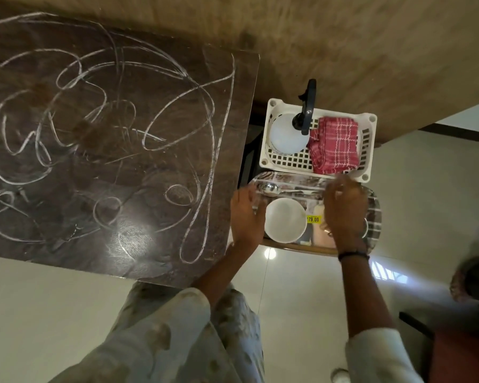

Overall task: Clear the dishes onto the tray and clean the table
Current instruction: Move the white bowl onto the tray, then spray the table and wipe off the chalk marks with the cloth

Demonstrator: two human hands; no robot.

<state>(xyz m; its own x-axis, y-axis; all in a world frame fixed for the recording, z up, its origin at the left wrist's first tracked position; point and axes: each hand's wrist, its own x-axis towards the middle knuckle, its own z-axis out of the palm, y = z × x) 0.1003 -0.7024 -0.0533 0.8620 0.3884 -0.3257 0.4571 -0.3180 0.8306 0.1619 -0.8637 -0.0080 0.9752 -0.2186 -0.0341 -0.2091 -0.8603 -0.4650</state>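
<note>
Dark wood desk (108, 150) at left, covered w/ white chalk-like scribbles. Steel tray (288, 179) sits just right of the desk edge, holding a white bowl (285, 219), a spoon (271, 188) at its far side and a yellow price sticker (312, 219). Left hand (245, 217) on tray's left rim, fingers curled round the edge. Right hand (343, 211) over tray's right part, blurred, can't tell if it holds anything. White basket (285, 161) touching tray's far side, w/ spray bottle (288, 134) and red checked cloth (333, 145) inside.
</note>
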